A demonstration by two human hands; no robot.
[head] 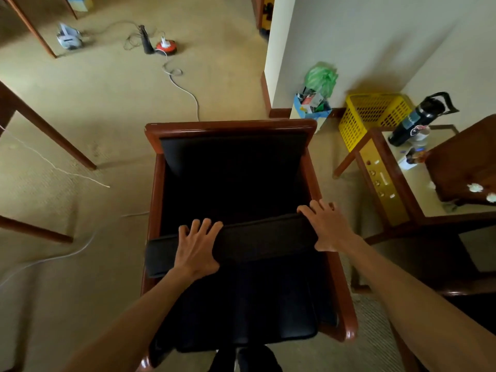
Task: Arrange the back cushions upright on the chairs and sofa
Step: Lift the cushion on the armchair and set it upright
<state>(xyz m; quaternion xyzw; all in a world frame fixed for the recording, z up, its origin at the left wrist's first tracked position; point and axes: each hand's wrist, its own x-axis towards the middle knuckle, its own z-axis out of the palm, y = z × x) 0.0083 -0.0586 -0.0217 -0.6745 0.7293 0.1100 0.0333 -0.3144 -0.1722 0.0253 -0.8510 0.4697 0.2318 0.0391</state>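
Both hands grip one black back cushion above the armchair seat, not yet set upright.

Left hand (197, 249) and right hand (328, 228) curl their fingers over the top edge of the back cushion (257, 238), a flat, smooth slab that looks leather-like; it hangs across the front of the armchair (230, 127), well apart from the backrest. By my reading, seating it remains, other seats unseen. Glossy reddish wood frames dark padding; beyond lie beige carpet (107, 103) and a yellow lattice basket (373, 116).
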